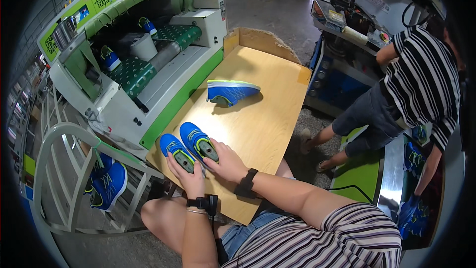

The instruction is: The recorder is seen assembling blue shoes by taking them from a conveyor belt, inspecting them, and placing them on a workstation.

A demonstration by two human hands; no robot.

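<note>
Two blue sneakers with yellow-green trim are side by side at the near left of a wooden tabletop (pixel 277 119), toes pointing away from me. My left hand (pixel 191 178) is closed around the heel of the left sneaker (pixel 171 144). The heel of the right sneaker (pixel 192 134) is in my right hand (pixel 228 163), its fingers wrapped along the collar. Grey lasts show in both shoe openings. Farther back on the table, a third blue sneaker (pixel 238 91) lies on its side, sole edge up, touched by neither hand.
Left of the table stands a white and green conveyor machine (pixel 198 77) with blue sneakers on its green belt (pixel 136 77). A metal rack (pixel 69 168) at the left holds more blue shoes (pixel 110 186). At right, a person in a striped shirt (pixel 421 74) works by another machine.
</note>
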